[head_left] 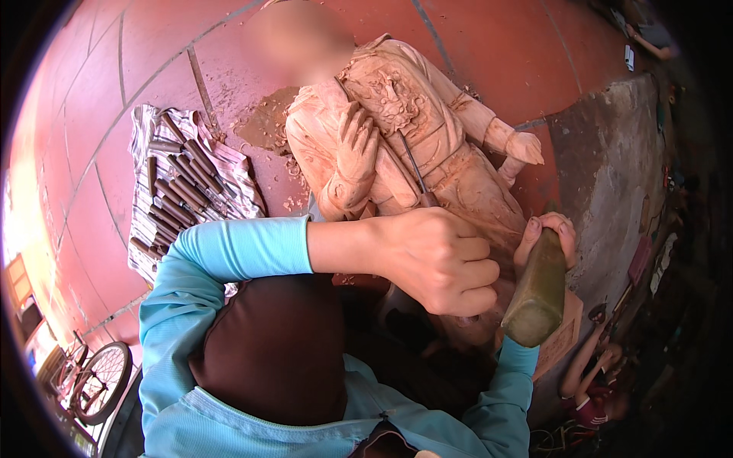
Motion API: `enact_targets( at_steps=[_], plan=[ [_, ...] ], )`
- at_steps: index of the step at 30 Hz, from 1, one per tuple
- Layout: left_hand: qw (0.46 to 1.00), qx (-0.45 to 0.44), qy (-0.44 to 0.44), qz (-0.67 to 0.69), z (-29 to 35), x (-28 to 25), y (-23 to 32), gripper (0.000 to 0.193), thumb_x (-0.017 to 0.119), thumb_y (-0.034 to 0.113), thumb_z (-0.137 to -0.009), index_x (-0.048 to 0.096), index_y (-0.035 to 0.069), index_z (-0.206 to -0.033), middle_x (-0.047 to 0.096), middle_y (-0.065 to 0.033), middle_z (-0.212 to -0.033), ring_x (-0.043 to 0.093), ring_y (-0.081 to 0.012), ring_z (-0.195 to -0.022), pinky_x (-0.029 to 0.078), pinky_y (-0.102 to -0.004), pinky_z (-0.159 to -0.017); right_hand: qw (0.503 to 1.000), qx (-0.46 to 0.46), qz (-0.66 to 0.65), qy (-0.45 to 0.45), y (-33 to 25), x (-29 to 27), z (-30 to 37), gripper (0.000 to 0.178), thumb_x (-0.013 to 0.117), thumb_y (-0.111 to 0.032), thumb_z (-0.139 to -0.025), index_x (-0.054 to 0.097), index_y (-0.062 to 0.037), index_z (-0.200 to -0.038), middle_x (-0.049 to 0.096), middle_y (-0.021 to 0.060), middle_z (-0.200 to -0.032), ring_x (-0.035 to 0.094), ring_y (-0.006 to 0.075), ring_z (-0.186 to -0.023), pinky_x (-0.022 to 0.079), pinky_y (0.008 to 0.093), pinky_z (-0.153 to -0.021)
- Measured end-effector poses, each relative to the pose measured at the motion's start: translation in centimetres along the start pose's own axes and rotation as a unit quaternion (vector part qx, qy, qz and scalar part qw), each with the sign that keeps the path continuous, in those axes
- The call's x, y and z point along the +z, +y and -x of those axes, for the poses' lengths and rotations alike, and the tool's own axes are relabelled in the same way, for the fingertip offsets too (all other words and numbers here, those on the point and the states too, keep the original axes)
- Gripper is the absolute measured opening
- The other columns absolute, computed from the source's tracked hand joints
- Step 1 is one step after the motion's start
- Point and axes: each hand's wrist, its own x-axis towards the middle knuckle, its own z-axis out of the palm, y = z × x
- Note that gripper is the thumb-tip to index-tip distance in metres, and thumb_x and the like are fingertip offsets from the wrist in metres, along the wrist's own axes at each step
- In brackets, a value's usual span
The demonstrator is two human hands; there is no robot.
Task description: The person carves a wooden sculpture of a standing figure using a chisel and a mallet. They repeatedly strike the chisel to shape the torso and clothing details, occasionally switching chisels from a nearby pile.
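A carved wooden statue (450, 156) of a robed figure lies in front of me; its head end is blurred. My left hand (443, 259) is closed in a fist around the handle of a carving chisel (412, 162). The chisel's thin dark blade slants away to the upper left, its tip at the carved folds on the chest, beside the statue's raised hand. To the right, my right hand (561, 233) wraps around the far end of a greenish-brown wooden mallet (538, 294). The mallet's thick, blunt end points toward me, apart from the chisel.
On the left, several chisels (183, 187) with dark handles lie on a striped cloth (145, 126). Wood shavings (294, 169) are scattered on the red tiled floor (84, 175). A bicycle (99, 382) stands at lower left. Another person (595, 382) is at lower right.
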Motion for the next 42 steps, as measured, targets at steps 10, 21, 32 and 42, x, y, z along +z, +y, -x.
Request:
enact_targets(
  at_steps=[10,21,32,42],
  plan=[
    [0.999,0.038,-0.013,0.015,1.2,0.3,-0.3,0.033,0.061,0.024,-0.087,0.041,0.013,-0.063,0.036,0.0037,-0.06,0.043,-0.0095,-0.048,0.032,-0.0236,-0.04,0.993,-0.116,-0.02,0.033,0.7,-0.7,0.1,0.056,0.063,0.007,-0.08,0.036,-0.0132,-0.125,0.054,0.0118,-0.093,0.055,0.0242,-0.073,0.047,0.0397,-0.06],
    [0.995,-0.012,-0.097,-0.024,0.9,0.0,0.6,0.026,0.065,0.014,-0.075,0.043,0.013,-0.062,0.04,0.0035,-0.06,0.047,-0.0095,-0.051,0.036,-0.0243,-0.041,0.987,-0.098,0.107,-0.072,-2.5,-1.6,-1.4,0.051,0.066,0.005,-0.08,0.037,-0.0224,-0.112,0.052,0.0074,-0.096,0.056,0.0253,-0.079,0.048,0.0427,-0.069],
    [0.984,-0.099,-0.147,-0.011,-0.3,0.3,1.3,0.017,0.061,0.021,-0.063,0.049,0.009,-0.066,0.045,0.0016,-0.063,0.05,-0.0113,-0.054,0.039,-0.0258,-0.044,0.989,-0.143,0.034,0.009,-0.1,-0.6,-1.1,0.049,0.058,0.009,-0.082,0.035,-0.0084,-0.121,0.053,0.0138,-0.086,0.053,0.0245,-0.067,0.045,0.0383,-0.052],
    [0.99,-0.075,-0.12,0.023,-0.7,0.2,1.9,0.023,0.06,0.025,-0.062,0.041,0.012,-0.063,0.041,0.0018,-0.063,0.047,-0.0109,-0.051,0.037,-0.0257,-0.043,0.995,-0.098,-0.001,0.02,0.4,-0.7,-0.3,0.052,0.059,0.007,-0.082,0.036,-0.0128,-0.124,0.052,0.0133,-0.091,0.054,0.0247,-0.071,0.046,0.0385,-0.054]
  ],
)
